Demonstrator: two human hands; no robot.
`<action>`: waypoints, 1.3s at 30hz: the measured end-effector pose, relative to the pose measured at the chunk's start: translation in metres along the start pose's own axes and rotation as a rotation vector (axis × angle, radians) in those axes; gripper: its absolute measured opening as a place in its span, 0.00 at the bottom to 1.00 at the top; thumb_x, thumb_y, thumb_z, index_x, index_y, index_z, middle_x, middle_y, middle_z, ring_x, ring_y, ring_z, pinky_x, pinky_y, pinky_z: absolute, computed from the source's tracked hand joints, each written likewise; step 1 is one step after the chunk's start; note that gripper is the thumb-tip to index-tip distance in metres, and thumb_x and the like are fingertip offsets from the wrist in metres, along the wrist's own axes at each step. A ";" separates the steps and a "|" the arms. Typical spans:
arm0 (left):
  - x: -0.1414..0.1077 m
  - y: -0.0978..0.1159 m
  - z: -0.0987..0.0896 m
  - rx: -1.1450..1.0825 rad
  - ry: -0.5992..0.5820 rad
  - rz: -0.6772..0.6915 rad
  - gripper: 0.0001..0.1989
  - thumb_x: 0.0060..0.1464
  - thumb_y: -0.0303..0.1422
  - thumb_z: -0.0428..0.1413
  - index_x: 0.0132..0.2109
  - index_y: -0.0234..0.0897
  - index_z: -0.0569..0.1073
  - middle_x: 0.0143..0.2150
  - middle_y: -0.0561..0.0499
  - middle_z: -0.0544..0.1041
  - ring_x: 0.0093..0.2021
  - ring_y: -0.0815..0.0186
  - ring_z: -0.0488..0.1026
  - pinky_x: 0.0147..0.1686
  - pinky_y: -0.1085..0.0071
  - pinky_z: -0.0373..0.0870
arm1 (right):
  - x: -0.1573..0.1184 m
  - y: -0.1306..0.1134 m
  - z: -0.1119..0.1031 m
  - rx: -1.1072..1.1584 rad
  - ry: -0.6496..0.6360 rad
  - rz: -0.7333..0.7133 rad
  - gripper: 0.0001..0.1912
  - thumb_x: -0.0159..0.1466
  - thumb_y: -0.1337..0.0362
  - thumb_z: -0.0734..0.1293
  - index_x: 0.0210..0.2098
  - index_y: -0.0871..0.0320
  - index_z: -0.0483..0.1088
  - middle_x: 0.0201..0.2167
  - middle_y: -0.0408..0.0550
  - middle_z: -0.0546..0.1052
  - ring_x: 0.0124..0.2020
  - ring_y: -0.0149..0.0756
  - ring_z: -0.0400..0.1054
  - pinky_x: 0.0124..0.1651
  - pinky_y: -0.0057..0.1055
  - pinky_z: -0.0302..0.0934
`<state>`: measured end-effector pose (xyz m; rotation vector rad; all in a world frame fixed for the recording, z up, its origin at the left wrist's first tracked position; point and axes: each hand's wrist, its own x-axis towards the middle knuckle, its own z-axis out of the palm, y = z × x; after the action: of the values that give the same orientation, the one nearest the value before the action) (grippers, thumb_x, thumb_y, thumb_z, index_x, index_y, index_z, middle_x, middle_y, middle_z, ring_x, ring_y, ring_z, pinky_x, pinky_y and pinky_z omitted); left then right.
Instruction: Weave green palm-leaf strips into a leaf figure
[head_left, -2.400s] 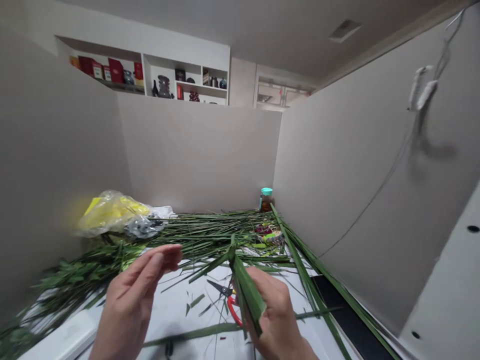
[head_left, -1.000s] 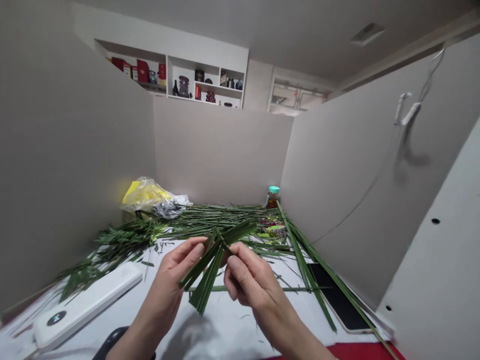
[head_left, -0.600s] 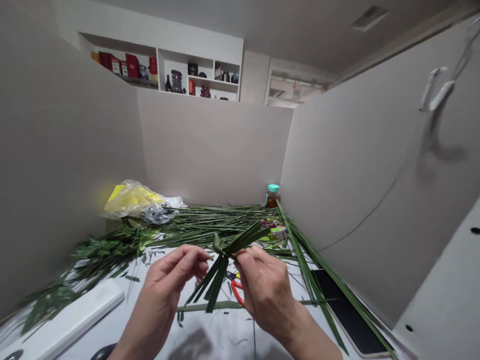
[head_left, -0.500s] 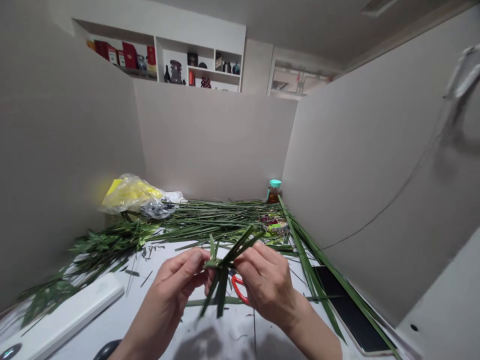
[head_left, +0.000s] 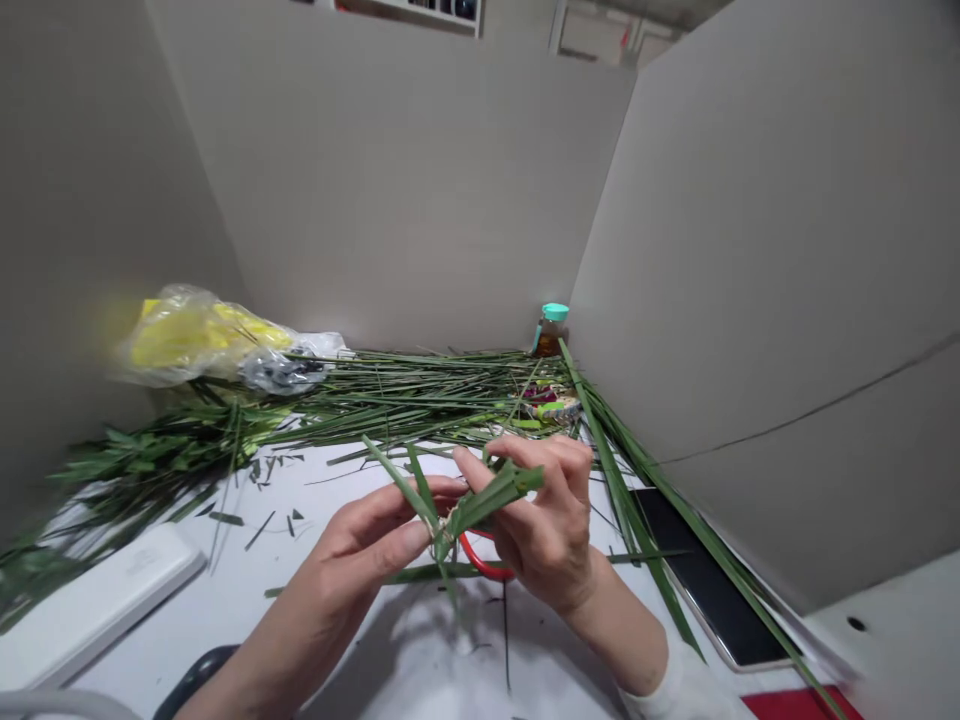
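The leaf piece [head_left: 480, 503], above the table [head_left: 247, 590], is being handled at its joint; its splayed blades seem to call for steady support. The left hand [head_left: 356, 560] pinches the joint; the right hand's [head_left: 555, 525] fingers bend, slightly parted, around the broad end, their grip unclear.

No text, label, brand, number or sign can be read anywhere in the frame.
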<state>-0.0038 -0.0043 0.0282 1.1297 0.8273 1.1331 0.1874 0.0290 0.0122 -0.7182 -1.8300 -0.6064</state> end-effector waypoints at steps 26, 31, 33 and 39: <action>0.008 -0.010 0.005 -0.004 0.291 -0.027 0.10 0.46 0.44 0.66 0.34 0.45 0.84 0.29 0.45 0.82 0.37 0.47 0.77 0.33 0.59 0.74 | -0.006 -0.007 0.005 0.509 -0.277 0.429 0.24 0.66 0.76 0.61 0.60 0.56 0.68 0.42 0.48 0.81 0.39 0.37 0.73 0.45 0.38 0.67; 0.003 -0.008 0.001 0.100 0.356 0.015 0.08 0.48 0.43 0.66 0.34 0.47 0.84 0.31 0.45 0.82 0.37 0.47 0.77 0.31 0.61 0.73 | -0.002 0.007 0.002 0.549 -0.132 0.800 0.13 0.68 0.72 0.64 0.50 0.54 0.72 0.38 0.45 0.81 0.37 0.34 0.76 0.40 0.33 0.71; -0.001 -0.009 -0.001 0.224 0.393 0.088 0.05 0.48 0.41 0.66 0.33 0.48 0.84 0.33 0.47 0.83 0.35 0.50 0.76 0.30 0.63 0.72 | 0.001 0.010 -0.003 0.520 -0.060 0.834 0.10 0.70 0.70 0.63 0.47 0.55 0.72 0.37 0.44 0.80 0.35 0.32 0.75 0.39 0.30 0.70; -0.004 -0.013 0.000 0.601 0.448 0.387 0.07 0.54 0.33 0.65 0.33 0.55 0.83 0.35 0.56 0.82 0.34 0.61 0.74 0.32 0.73 0.69 | 0.006 -0.011 -0.011 0.586 -0.224 0.447 0.07 0.67 0.73 0.68 0.45 0.61 0.73 0.37 0.46 0.79 0.38 0.32 0.71 0.42 0.31 0.66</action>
<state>-0.0015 -0.0085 0.0153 1.6043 1.3998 1.5458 0.1849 0.0150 0.0206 -0.7699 -1.8333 0.3071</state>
